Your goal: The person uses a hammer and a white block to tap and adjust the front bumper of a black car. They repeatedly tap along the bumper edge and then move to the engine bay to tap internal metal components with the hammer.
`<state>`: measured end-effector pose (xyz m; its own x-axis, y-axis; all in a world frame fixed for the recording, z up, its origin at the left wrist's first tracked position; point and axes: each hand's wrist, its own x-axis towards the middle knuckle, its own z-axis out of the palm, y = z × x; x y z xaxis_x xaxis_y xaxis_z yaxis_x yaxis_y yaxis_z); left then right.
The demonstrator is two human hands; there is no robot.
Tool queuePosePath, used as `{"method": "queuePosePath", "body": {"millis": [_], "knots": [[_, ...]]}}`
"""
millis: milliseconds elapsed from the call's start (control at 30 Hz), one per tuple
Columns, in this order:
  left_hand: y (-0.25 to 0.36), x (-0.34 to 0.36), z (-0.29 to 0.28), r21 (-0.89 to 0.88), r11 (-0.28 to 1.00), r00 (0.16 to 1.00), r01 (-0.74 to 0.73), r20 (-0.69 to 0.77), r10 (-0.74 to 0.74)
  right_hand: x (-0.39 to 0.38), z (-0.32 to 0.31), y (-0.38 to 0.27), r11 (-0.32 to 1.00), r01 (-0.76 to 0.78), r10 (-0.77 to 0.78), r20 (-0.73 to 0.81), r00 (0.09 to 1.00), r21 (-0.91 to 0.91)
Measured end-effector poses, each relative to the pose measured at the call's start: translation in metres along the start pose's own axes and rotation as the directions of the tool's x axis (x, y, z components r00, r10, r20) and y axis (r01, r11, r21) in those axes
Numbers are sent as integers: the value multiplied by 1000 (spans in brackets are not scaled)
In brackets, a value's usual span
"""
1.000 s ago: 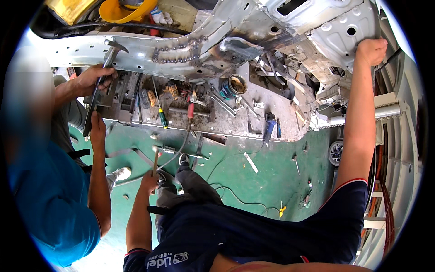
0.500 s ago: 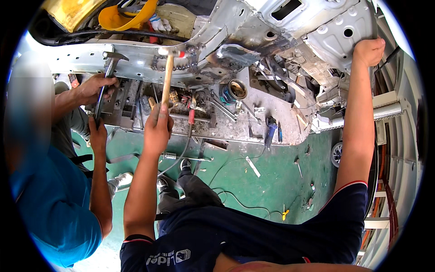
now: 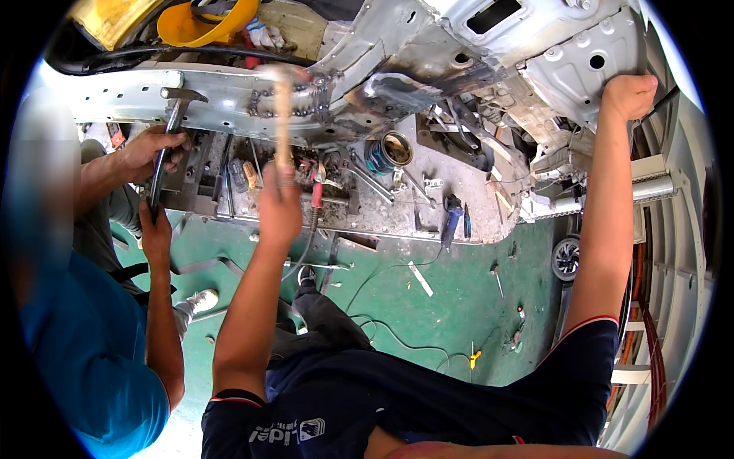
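My left hand (image 3: 280,210) is wrapped round the wooden handle of a hammer (image 3: 283,126). The hammer stands head-up, and motion smears its head in front of the grey car body sill (image 3: 222,103). Behind it a beaded, chain-like line of weld spots (image 3: 310,103) runs over the scorched metal. At the far right, my right hand (image 3: 630,97) curls round the edge of a pressed grey body panel (image 3: 585,61) with a round hole, its fingertips partly hidden.
At left a co-worker in a blue shirt (image 3: 99,344) holds a metal hammer (image 3: 172,126) in both hands. Below the sill, a metal platform (image 3: 489,218) carries a tin can (image 3: 391,151), wrenches (image 3: 372,180) and a blue power tool (image 3: 453,218). Cables (image 3: 397,344) cross the green floor.
My left hand has shifted slightly right and up with the hammer, whose head is now blurred. My right hand keeps its grip on the panel. The whole view has shifted slightly.
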<state>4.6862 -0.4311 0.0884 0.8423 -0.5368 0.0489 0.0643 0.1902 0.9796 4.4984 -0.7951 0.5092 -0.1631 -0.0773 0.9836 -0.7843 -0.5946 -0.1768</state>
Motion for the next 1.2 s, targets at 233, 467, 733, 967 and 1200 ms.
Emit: {"method": "queuePosePath", "body": {"millis": [233, 467, 733, 967, 1200], "knots": [[-24, 3, -10, 493, 869, 993, -36, 112, -23, -1, 0, -1, 1000, 11, -11, -9, 1000, -3], [-16, 10, -19, 239, 967, 989, 92, 88, -116, 0, 0, 0, 999, 39, -39, -16, 999, -15], [-27, 10, -22, 242, 970, 998, 30, 38, -41, 0, 2, 2, 1000, 29, -29, -18, 999, -7], [-36, -1, -10, 208, 975, 994, 76, 62, -90, 1, 5, 8, 999, 51, -51, -28, 998, -7], [-34, 0, -8, 319, 948, 997, -9, 75, -16, 0, 5, 7, 1000, 17, -17, -4, 1000, 8]]}}
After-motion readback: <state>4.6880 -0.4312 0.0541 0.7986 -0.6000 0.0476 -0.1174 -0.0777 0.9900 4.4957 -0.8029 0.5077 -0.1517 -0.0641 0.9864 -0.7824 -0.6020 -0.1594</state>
